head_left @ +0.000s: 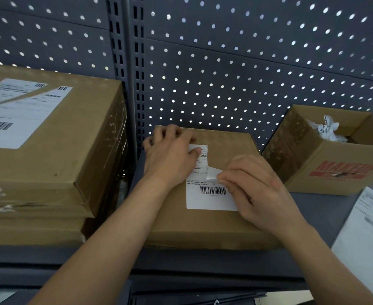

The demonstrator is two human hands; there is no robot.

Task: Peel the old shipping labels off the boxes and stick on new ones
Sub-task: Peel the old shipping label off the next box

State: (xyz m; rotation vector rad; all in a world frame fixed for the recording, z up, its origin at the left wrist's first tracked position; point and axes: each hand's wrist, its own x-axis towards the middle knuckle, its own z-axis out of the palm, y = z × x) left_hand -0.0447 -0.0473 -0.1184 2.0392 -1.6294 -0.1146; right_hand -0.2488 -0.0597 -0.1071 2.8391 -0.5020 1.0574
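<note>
A flat brown cardboard box [181, 219] lies on the grey shelf in the middle. A white shipping label [209, 200] with a barcode is stuck on its top. My right hand [251, 190] pinches the label's upper right corner, which is lifted and folded over toward the left. My left hand [170, 155] rests on the box's far left part, its thumb pressing the label's top edge. Most of the label still lies flat on the box.
A stack of larger boxes [75, 150] with a big white label [16, 113] stands at the left. An open box [326, 164] holding crumpled label scraps [326, 130] sits at the right. Sheets of white paper [366, 234] lie at the far right. Grey pegboard [225, 73] behind.
</note>
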